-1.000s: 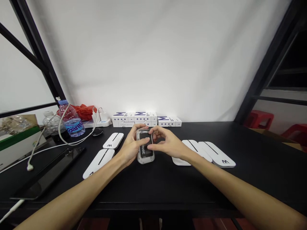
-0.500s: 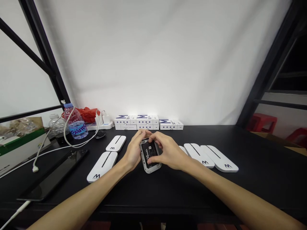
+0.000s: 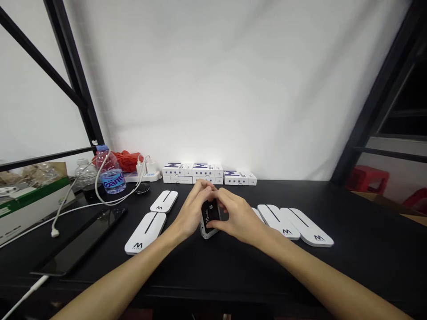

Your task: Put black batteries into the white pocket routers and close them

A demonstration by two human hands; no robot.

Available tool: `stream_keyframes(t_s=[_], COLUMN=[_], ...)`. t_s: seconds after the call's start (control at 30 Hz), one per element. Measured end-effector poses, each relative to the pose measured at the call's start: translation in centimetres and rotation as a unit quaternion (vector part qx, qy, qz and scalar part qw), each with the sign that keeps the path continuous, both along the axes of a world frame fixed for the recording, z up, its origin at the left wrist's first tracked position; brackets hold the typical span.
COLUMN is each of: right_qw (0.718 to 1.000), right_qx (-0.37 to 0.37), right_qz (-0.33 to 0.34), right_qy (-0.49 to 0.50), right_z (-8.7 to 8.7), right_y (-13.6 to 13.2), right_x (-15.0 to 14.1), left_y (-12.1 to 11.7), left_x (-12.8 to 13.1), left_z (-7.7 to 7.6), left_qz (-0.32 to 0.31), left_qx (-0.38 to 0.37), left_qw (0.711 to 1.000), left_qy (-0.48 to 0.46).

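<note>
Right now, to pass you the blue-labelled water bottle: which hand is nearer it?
Left hand: nearer, to the bottle's right. Right hand: farther, beyond the left hand.

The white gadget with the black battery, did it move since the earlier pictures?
Yes, it moved toward the person: the white gadget now sits farther from the stack of white boxes than before.

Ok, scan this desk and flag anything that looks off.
The device between the left hand and right hand stands out: its back is open, exposing a black mAh battery, unlike the closed white units nearby.
</note>
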State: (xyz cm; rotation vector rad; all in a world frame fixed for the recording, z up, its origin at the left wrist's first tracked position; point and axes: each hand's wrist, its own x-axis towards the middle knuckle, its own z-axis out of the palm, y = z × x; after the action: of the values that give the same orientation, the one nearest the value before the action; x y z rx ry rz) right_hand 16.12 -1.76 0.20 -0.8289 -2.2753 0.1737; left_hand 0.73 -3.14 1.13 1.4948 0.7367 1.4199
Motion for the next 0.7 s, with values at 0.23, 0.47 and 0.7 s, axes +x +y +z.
stream_keyframes(t_s=[0.23, 0.47, 0.7], right_qw=[0.999, 0.996, 0.929], right_qx=[0.03, -0.014, -0.249], right_qz=[-0.012, 0.072, 0.058], right_qy=[0.012, 0.041, 0.268], right_z=[0.3, 0.7, 0.4], right_y=[-0.1, 0.3, 2.4], right_x=[-0.1, 0.9, 1.6], left_y=[0.1, 1.4, 2.7], left_x=[0.2, -0.8, -2.5], left_z=[0.0, -0.3, -1.1], left_qz=[0.059, 0.075, 0.073], left_qx=[0.061, 0.033, -0.092], left_qw=[0.992, 0.993, 0.984], left_qy=[0.097, 0.08, 0.136])
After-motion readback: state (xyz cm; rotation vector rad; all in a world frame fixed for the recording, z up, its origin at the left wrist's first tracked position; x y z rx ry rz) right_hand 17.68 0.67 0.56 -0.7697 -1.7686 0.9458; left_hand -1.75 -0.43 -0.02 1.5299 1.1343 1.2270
